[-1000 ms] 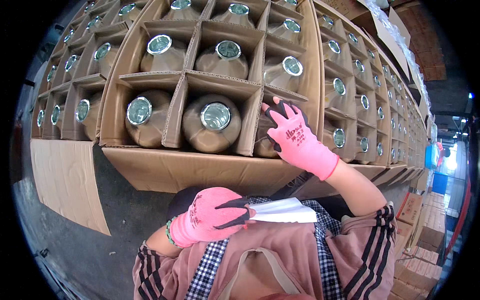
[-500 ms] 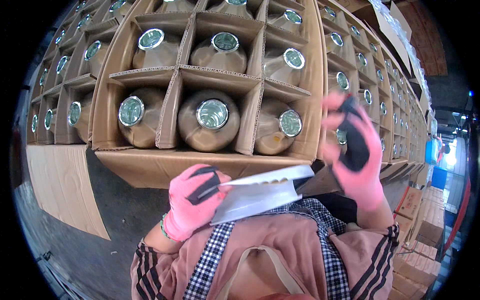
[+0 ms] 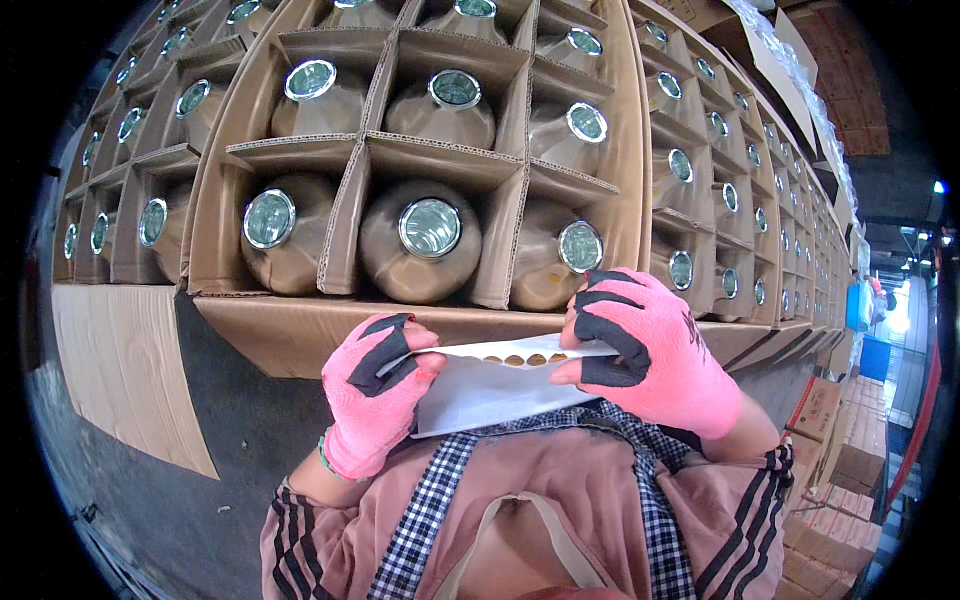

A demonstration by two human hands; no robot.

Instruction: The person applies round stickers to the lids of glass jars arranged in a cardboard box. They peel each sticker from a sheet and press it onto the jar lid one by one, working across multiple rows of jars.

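In front of my chest is a white sheet of round gold stickers (image 3: 490, 400), folded over, with a row of stickers along the fold. My left hand (image 3: 370, 400), in a pink and black glove with bare fingertips, pinches its left end. At the right end, my right hand (image 3: 655, 350), gloved alike, has thumb and fingers closed on the sheet by the last stickers. Just beyond, a cardboard box (image 3: 400, 320) holds large glass bottles in divided cells. The front middle bottle (image 3: 420, 270) stands nearest. A small gold spot shows on the front right bottle (image 3: 540, 285).
More boxes of bottles stand close on the left (image 3: 140, 265) and right (image 3: 705, 240). A loose cardboard flap (image 3: 130, 370) hangs at the left over the dark floor (image 3: 270, 430). Stacked brown cartons (image 3: 830, 520) lie at the lower right.
My right hand has come down and left from above the right-hand box to the sheet and closed on its right end. The sheet's fold has turned, showing its gold stickers more plainly.
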